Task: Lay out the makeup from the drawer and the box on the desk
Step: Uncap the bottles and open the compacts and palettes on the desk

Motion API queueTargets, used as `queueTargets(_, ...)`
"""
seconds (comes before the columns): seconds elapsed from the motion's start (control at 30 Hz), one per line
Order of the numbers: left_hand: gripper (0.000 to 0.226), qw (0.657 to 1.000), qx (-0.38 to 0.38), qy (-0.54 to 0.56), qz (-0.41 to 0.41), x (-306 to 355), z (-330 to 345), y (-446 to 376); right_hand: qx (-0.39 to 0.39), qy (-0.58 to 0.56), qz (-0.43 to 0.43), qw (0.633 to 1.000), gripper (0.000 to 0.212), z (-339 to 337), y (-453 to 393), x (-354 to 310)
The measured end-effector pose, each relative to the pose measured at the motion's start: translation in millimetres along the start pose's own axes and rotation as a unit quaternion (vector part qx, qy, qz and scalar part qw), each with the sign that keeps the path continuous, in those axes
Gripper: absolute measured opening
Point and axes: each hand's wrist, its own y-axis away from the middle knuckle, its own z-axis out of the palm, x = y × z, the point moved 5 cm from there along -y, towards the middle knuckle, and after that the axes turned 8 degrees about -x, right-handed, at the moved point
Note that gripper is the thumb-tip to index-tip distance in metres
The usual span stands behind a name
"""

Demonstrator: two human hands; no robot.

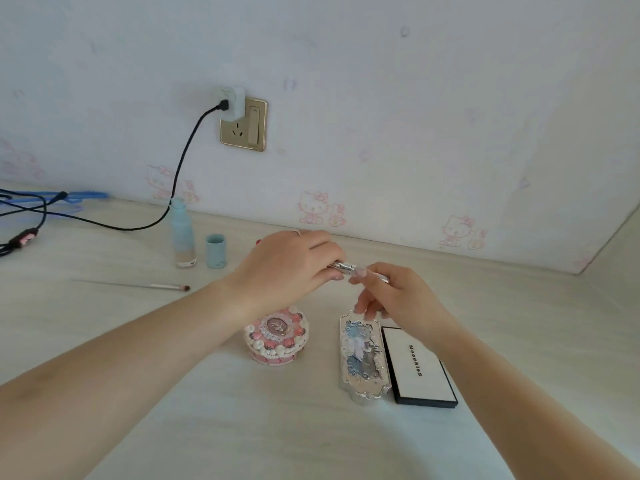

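Wall: the back edge of the desk is closed off by a pale wall [381, 98] with cartoon-cat stickers; a side panel is met at the far right corner.
Desk: a pale wood-grain desk [242, 427] fills the lower view; a wide bare stretch is left in the near middle, and more bare surface at far right.
Left arm: the forearm is stretched in from the lower left, raised over the round box, wrist bent slightly down.
Right arm: the forearm is brought in from the lower right, passing over the white palette.
Left hand [287, 268]: held palm down above the desk, fingers curled; one end of a small silver tube [343, 267] is pinched at the fingertips.
Right hand [398, 296]: fingers loosely bent; the tube's other, clear end is gripped between thumb and forefinger, the remaining fingers hanging over the silver palette.
Cables: black and blue cables [41, 209] are spread at far left; one black lead is run up to a wall socket [243, 124].
White palette [419, 367]: laid flat beside the silver palette, edges touching.
Silver palette [363, 355]: an ornate case, laid lengthwise.
Round box [277, 337]: a pink cake-shaped case, near centre.
Bottle [183, 233]: upright, uncapped, near the wall.
Blue cap [215, 251]: stood just beside the bottle.
Brush [138, 285]: a thin brush, laid alone at left.
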Motion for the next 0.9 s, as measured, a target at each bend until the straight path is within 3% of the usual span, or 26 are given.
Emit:
queueTargets(0.17,0.028,0.999,0.019,-0.013,-0.042,-2.0,-43.3,46.5,-0.043,-0.049,-0.017,0.998,0.046,38.2,10.0,-38.2)
queueTargets(0.27,0.031,0.997,0.013,-0.011,-0.071,-8.8,-59.1,74.5,-0.058,0.001,-0.049,0.997,0.041,62.5,8.0,-54.5)
queueTargets(0.43,0.035,0.993,0.008,-0.003,-0.114,-22.6,-83.1,116.5,-0.051,0.090,-0.143,0.984,0.013,98.3,10.0,-80.0)
queueTargets(0.57,0.035,0.990,0.019,-0.005,-0.136,-29.6,-97.7,137.1,-0.034,0.086,-0.178,0.980,0.020,119.8,3.6,-93.4)
queueTargets(0.67,0.034,0.990,0.022,-0.019,-0.138,-35.4,-107.0,149.6,-0.080,0.061,-0.167,0.981,0.023,137.9,-3.1,-99.5)
queueTargets(0.73,0.034,0.990,0.018,-0.028,-0.138,-39.7,-110.5,158.3,-0.124,0.050,-0.129,0.983,0.013,148.1,-3.8,-104.2)
queueTargets(0.83,0.034,0.989,0.011,-0.031,-0.143,-44.5,-111.2,169.1,-0.151,0.077,-0.087,0.982,0.043,156.5,-5.9,-109.1)
queueTargets(0.9,0.035,0.988,0.014,-0.024,-0.150,-48.4,-112.9,175.7,-0.132,0.103,-0.102,0.981,0.042,160.3,-8.5,-114.7)
